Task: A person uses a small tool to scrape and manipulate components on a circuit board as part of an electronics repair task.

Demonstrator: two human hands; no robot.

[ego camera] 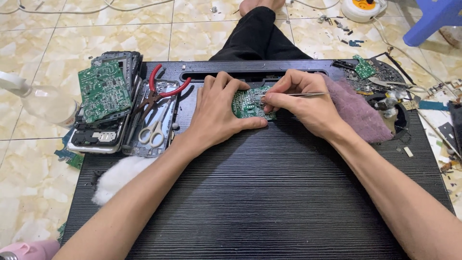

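A small green circuit board (246, 103) lies on the black ribbed lap table (269, 192). My left hand (219, 113) presses flat on the board's left side, thumb along its lower edge, holding it down. My right hand (303, 101) pinches metal tweezers (301, 95), whose shaft points right while the tips touch the board near its upper right corner. Most of the board is hidden under the two hands.
At the left sit a larger green circuit board (103, 89) on stacked phone frames, red-handled pliers (161, 89), white scissors (153, 132) and white cotton (118, 175). A pink cloth (358, 110) and scattered parts lie right. A clear bottle (45, 103) and a blue stool (433, 19) stand on the tiled floor.
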